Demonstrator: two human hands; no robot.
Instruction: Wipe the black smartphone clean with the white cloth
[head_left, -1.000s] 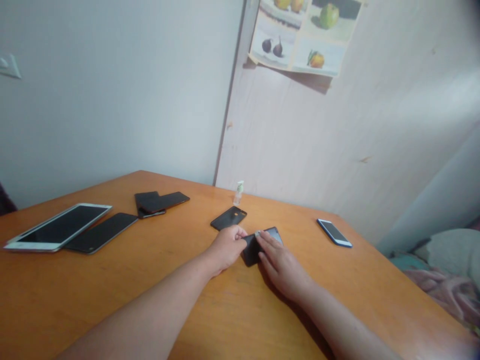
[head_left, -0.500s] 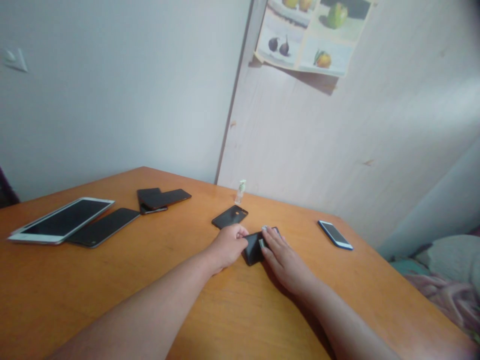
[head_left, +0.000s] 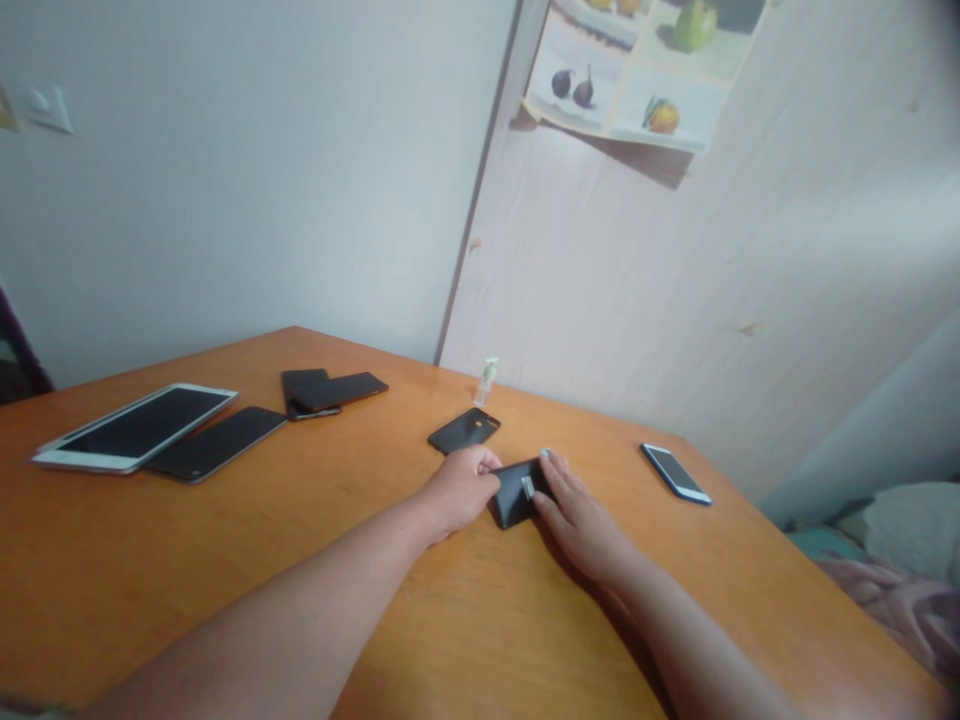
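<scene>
A black phone point(head_left: 514, 494) lies flat on the orange wooden table point(head_left: 225, 560) near its middle. My left hand point(head_left: 459, 486) grips the phone's left end with curled fingers. My right hand point(head_left: 576, 513) rests flat on the phone's right part, fingers stretched over it, with a small pale piece under the fingertips. Just behind the hands lies another black phone point(head_left: 463, 430), back up.
A small clear bottle point(head_left: 488, 379) stands by the wall. A blue-edged phone point(head_left: 675, 473) lies at the right. Two stacked dark phones point(head_left: 330, 390), a long black phone point(head_left: 216, 442) and a white tablet point(head_left: 135, 426) lie at the left. Bedding point(head_left: 885, 560) lies beyond the table's right edge.
My right hand has slid a little forward over the black phone, covering more of it. The view has shifted slightly left; the left hand keeps its grip.
</scene>
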